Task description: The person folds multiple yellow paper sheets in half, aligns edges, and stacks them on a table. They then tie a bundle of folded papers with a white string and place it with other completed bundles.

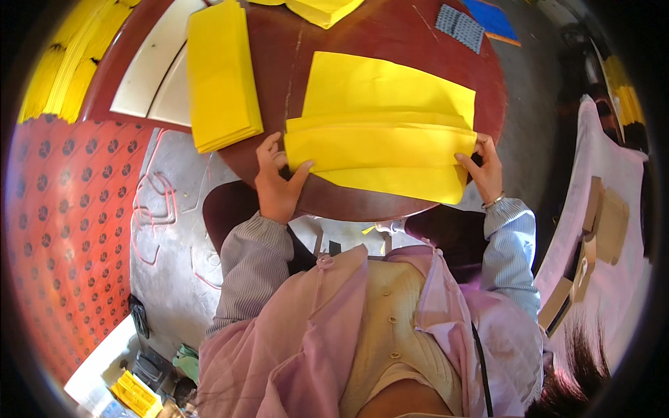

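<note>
A yellow sheet (380, 143), paper or thin cloth, lies on the dark red round table before me, with folds running across it from side to side. At its left end my left hand (280, 174) pinches the folded band, thumb on top and fingers behind the edge. My right hand (483, 167) grips the opposite end in the same way, its thumb on the near fold. The far part of the sheet lies flat beyond the band. Left of it rests a thick stack of folded yellow pieces (223, 76).
More yellow material (324, 8) lies at the table's far edge. A grey textured pad (460, 28) sits at the far right beside a blue item (493, 21). Yellow bundles (66, 56) are piled far left. Cardboard pieces (603, 219) lie on a pale cloth at right.
</note>
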Demonstrator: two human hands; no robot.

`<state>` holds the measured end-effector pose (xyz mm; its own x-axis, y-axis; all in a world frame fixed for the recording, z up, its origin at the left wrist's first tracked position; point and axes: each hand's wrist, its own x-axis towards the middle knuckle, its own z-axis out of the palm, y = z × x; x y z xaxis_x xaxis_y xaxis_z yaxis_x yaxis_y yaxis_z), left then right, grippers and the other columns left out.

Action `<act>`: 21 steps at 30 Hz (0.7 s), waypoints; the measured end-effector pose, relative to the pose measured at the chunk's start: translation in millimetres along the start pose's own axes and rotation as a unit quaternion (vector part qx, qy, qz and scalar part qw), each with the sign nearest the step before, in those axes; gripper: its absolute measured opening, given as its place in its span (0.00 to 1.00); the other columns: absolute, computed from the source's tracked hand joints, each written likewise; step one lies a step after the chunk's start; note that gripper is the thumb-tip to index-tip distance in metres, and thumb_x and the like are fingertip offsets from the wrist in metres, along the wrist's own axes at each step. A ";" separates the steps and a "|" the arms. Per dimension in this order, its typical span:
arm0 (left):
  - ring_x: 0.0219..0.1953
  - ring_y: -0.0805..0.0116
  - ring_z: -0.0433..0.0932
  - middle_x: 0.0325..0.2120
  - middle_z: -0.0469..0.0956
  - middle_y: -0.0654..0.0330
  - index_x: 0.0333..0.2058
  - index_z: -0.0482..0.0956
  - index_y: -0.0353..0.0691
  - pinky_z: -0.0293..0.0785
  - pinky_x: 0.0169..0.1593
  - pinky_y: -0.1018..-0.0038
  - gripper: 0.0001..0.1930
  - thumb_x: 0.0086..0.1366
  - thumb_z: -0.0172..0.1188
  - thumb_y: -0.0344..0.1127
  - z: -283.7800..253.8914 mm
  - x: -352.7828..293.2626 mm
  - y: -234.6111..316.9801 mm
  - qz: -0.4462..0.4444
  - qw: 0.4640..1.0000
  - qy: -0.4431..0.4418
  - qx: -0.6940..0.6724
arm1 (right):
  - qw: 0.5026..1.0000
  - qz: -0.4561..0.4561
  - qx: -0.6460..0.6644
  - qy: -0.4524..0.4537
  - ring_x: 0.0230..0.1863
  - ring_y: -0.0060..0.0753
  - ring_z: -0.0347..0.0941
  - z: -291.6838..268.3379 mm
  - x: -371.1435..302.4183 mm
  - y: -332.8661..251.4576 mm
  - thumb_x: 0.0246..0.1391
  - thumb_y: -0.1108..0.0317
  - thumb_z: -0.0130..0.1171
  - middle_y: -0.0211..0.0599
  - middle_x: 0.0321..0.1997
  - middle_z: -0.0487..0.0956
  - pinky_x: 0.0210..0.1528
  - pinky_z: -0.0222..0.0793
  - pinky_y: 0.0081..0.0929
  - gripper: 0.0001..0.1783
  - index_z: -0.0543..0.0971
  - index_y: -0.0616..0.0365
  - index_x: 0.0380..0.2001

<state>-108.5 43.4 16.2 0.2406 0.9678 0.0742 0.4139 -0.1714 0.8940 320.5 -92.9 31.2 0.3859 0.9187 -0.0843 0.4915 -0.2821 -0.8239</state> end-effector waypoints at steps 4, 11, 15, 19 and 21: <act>0.58 0.56 0.82 0.55 0.82 0.45 0.64 0.67 0.31 0.71 0.65 0.68 0.33 0.63 0.73 0.26 0.5 0.1 3.1 0.021 0.998 0.009 -0.059 | 0.993 -0.034 0.102 0.041 0.40 0.20 0.80 8.0 2.1 5.4 0.62 0.72 0.70 0.28 0.37 0.83 0.46 0.76 0.23 0.27 0.70 0.56 0.61; 0.44 0.62 0.85 0.40 0.85 0.50 0.67 0.61 0.32 0.74 0.65 0.64 0.38 0.62 0.72 0.24 4.1 1.8 15.5 0.036 0.997 0.049 0.046 | 0.990 -0.060 -0.037 0.124 0.36 0.21 0.80 22.7 -6.0 4.4 0.60 0.74 0.72 0.31 0.35 0.82 0.42 0.76 0.20 0.29 0.71 0.56 0.61; 0.35 0.65 0.81 0.32 0.81 0.54 0.68 0.61 0.31 0.76 0.65 0.60 0.39 0.61 0.72 0.24 5.4 6.9 11.3 0.047 0.995 0.076 0.046 | 0.983 -0.091 -0.026 0.157 0.35 0.21 0.79 29.5 -8.4 8.7 0.59 0.73 0.73 0.31 0.35 0.83 0.40 0.76 0.21 0.29 0.74 0.55 0.61; 0.35 0.63 0.83 0.28 0.80 0.57 0.68 0.61 0.30 0.76 0.65 0.60 0.40 0.60 0.71 0.22 8.5 7.0 10.8 0.063 0.992 0.082 0.068 | 0.970 -0.129 -0.093 0.183 0.32 0.22 0.78 32.6 -8.9 11.1 0.58 0.73 0.74 0.30 0.33 0.81 0.40 0.77 0.20 0.30 0.74 0.55 0.62; 0.35 0.63 0.83 0.26 0.79 0.58 0.68 0.61 0.31 0.76 0.65 0.60 0.41 0.59 0.72 0.22 11.3 6.6 11.7 0.059 0.992 0.089 0.074 | 0.970 -0.127 -0.101 0.182 0.33 0.22 0.79 33.1 -9.6 10.8 0.60 0.72 0.72 0.30 0.33 0.82 0.40 0.77 0.21 0.29 0.74 0.55 0.62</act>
<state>-92.2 45.7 22.1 0.1421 0.9545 0.2622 0.5193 -0.2974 0.8012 296.2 -95.6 4.6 0.4644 0.8179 0.3397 0.7349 -0.1418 -0.6632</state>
